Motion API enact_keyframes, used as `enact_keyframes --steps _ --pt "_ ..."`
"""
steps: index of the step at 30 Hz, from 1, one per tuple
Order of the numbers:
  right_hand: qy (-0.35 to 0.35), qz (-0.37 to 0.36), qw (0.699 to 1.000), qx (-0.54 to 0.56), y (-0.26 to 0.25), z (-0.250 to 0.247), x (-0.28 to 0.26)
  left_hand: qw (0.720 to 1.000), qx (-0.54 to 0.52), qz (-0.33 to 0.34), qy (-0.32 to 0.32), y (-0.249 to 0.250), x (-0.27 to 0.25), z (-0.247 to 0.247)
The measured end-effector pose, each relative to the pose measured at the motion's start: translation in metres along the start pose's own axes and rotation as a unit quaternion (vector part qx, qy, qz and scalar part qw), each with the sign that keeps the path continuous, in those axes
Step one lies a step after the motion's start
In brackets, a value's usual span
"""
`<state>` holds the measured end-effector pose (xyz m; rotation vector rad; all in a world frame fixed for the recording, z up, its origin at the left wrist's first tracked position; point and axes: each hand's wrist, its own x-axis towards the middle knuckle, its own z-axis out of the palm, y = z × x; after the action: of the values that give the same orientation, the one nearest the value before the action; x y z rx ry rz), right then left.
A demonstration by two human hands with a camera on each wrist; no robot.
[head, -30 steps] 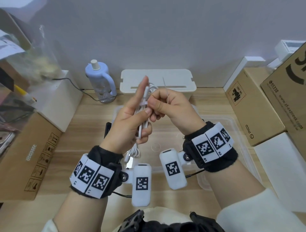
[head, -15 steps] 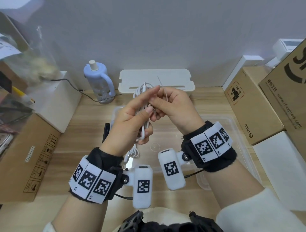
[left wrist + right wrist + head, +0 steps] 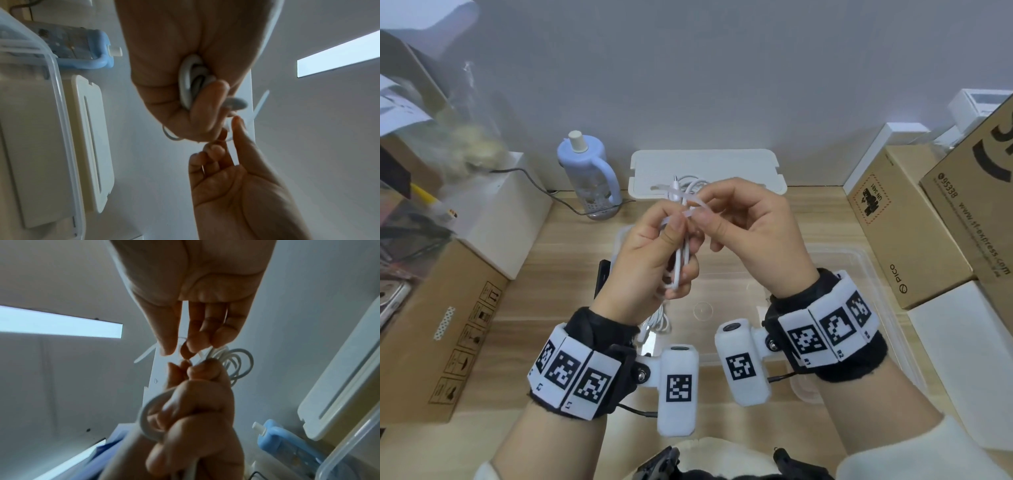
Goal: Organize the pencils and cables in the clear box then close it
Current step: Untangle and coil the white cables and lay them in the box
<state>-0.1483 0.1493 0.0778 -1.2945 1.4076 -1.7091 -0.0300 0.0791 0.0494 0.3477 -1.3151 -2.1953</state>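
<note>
Risk, as I judge it: coiled white cable (image 3: 681, 253), gripped in left hand (image 3: 650, 263) above clear plastic box (image 3: 859, 260), could unravel w/ loops springing loose if right hand (image 3: 750, 233), pinching thin white tie (image 3: 690, 205), slips.

**White cable bundle held above the open clear box**

We see a white cable (image 3: 681, 260) coiled into a long bundle of several loops, standing roughly upright in the air above the clear box (image 3: 859, 260). A thin translucent tie strip (image 3: 690, 202) crosses the bundle near its top, its loose end sticking out sideways. A metal plug tip pokes up from the top loops. The clear box sits open on the wooden table, its white lid (image 3: 705, 164) lying beyond it by the wall.
</note>
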Motion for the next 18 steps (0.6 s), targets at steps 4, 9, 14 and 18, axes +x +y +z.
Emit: enact_keyframes --steps 4,9,14,18 --pt "0.025 -0.011 0.999 0.039 -0.002 -0.003 0.000 1.000 -0.008 -0.017 -0.011 0.003 0.001 -0.002" --pt "0.048 0.023 0.997 0.058 0.005 -0.012 -0.002 0.999 -0.027 -0.029 -0.028 0.001 0.001 -0.005" --pt "0.034 0.017 0.999 0.005 0.010 -0.016 -0.006 0.998 -0.032 -0.038 -0.037 -0.005 0.000 -0.004" --pt "0.041 0.048 0.997 0.038 0.010 -0.018 -0.006 0.998 -0.027 -0.047 -0.016 -0.006 0.001 -0.002"
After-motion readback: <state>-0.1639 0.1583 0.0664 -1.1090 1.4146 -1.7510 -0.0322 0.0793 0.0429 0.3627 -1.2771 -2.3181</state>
